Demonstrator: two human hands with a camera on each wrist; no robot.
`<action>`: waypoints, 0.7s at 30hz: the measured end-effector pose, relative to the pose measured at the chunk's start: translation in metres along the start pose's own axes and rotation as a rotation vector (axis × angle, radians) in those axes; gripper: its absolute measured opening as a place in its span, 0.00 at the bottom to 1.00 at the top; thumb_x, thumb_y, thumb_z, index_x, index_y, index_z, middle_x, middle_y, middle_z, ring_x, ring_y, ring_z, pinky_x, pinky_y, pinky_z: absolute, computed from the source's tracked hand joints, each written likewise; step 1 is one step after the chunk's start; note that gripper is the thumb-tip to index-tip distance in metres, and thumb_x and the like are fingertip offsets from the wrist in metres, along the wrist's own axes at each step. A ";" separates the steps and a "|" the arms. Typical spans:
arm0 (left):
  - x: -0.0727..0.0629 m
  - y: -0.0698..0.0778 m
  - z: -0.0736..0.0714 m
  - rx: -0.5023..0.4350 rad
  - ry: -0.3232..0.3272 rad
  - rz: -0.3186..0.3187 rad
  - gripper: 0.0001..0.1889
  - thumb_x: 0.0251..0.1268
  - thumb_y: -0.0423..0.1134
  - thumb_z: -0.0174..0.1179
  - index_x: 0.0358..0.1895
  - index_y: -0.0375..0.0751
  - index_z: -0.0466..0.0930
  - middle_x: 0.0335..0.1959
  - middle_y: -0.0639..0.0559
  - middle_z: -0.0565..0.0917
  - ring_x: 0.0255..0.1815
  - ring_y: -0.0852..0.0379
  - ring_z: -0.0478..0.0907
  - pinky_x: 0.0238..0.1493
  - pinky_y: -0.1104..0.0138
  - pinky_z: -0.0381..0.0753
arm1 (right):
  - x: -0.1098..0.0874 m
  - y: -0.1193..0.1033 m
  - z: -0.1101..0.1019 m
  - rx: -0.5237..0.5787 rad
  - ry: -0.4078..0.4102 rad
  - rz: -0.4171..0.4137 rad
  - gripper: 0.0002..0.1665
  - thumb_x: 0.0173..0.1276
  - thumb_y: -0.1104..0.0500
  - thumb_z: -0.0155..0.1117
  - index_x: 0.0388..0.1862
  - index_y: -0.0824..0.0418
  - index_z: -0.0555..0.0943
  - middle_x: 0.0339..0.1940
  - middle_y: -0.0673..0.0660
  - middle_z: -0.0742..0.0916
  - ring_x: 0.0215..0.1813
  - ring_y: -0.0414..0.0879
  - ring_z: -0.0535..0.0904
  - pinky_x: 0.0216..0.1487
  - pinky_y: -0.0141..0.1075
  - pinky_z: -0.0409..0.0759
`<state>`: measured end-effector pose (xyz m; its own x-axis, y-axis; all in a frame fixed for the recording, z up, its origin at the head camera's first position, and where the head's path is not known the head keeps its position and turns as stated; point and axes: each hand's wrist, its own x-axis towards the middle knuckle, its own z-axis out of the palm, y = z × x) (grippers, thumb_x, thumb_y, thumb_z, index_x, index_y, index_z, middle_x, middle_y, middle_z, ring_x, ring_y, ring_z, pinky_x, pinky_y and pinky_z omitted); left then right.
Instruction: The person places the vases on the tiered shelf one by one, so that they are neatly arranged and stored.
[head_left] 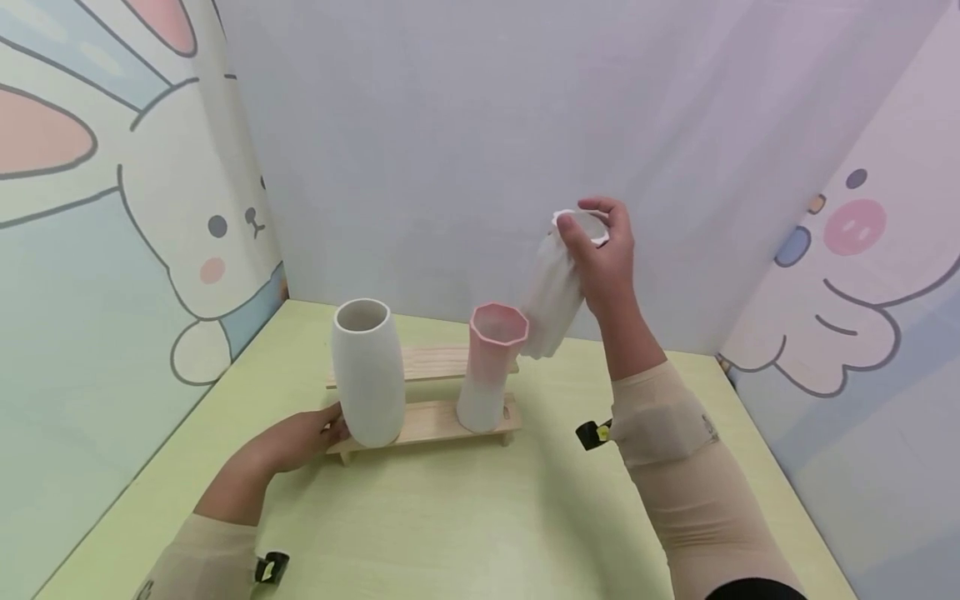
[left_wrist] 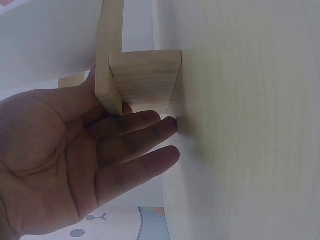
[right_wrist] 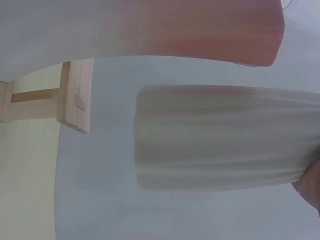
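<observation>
My right hand (head_left: pixel 609 262) grips a white ribbed vase (head_left: pixel 557 287) by its scalloped rim, thumb and fingers at the mouth. The vase tilts in the air, its base toward the lower left, behind a pink-to-white faceted vase (head_left: pixel 489 375). That pink vase stands upright on the right of the lower step of a two-tier wooden stand (head_left: pixel 431 421). A smooth white vase (head_left: pixel 367 379) stands on the left end of the same step. There my left hand (left_wrist: pixel 75 145) holds the plank's end, thumb above it and fingers under it beside the leg (left_wrist: pixel 145 80).
The stand's upper tier (head_left: pixel 435 363) runs behind the two standing vases. A pale table (head_left: pixel 450 517) lies under everything. A grey curtain (head_left: pixel 420 167) hangs behind, and cartoon-printed panels (head_left: pixel 187 208) rise on both sides.
</observation>
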<state>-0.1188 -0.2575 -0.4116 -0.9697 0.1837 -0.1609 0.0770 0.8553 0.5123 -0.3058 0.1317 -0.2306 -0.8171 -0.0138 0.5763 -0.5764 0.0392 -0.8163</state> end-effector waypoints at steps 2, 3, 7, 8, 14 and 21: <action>-0.001 0.000 0.000 -0.005 -0.002 -0.003 0.29 0.77 0.51 0.49 0.76 0.46 0.60 0.64 0.38 0.76 0.64 0.35 0.73 0.61 0.40 0.72 | 0.003 -0.003 0.004 0.007 -0.010 0.006 0.29 0.59 0.42 0.71 0.55 0.49 0.72 0.54 0.55 0.79 0.47 0.52 0.80 0.42 0.40 0.84; -0.001 0.000 0.001 -0.007 -0.002 -0.005 0.29 0.77 0.50 0.49 0.76 0.46 0.60 0.64 0.38 0.76 0.64 0.35 0.73 0.61 0.40 0.72 | 0.004 -0.005 0.007 0.012 -0.015 0.008 0.29 0.59 0.42 0.71 0.55 0.49 0.72 0.54 0.55 0.79 0.47 0.52 0.80 0.42 0.41 0.84; -0.002 -0.001 0.001 -0.010 0.001 -0.008 0.29 0.77 0.50 0.49 0.76 0.46 0.60 0.64 0.39 0.76 0.64 0.35 0.73 0.61 0.40 0.72 | 0.009 -0.009 0.016 0.031 -0.047 0.007 0.30 0.59 0.43 0.71 0.55 0.49 0.71 0.55 0.56 0.79 0.47 0.52 0.80 0.42 0.42 0.84; -0.002 -0.002 0.001 -0.008 0.004 -0.006 0.28 0.77 0.50 0.49 0.76 0.46 0.60 0.64 0.39 0.77 0.64 0.35 0.73 0.61 0.40 0.72 | 0.010 -0.009 0.019 0.037 -0.055 0.005 0.30 0.58 0.43 0.72 0.55 0.49 0.71 0.55 0.56 0.79 0.47 0.52 0.80 0.42 0.42 0.85; -0.002 -0.002 0.001 0.000 0.008 -0.003 0.29 0.77 0.51 0.48 0.76 0.45 0.60 0.63 0.38 0.77 0.64 0.35 0.74 0.60 0.40 0.73 | 0.013 -0.007 0.033 0.027 -0.094 0.009 0.32 0.57 0.43 0.74 0.56 0.48 0.71 0.56 0.55 0.78 0.48 0.52 0.79 0.42 0.42 0.84; -0.002 -0.002 0.000 0.014 0.001 -0.016 0.30 0.78 0.51 0.48 0.76 0.43 0.58 0.64 0.37 0.77 0.63 0.35 0.74 0.61 0.41 0.73 | 0.013 0.002 0.047 0.050 -0.096 0.022 0.32 0.55 0.43 0.76 0.54 0.48 0.72 0.56 0.56 0.79 0.47 0.52 0.79 0.40 0.42 0.82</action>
<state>-0.1172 -0.2595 -0.4126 -0.9710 0.1695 -0.1686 0.0646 0.8650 0.4976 -0.3177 0.0849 -0.2264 -0.8253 -0.1096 0.5539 -0.5564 -0.0093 -0.8309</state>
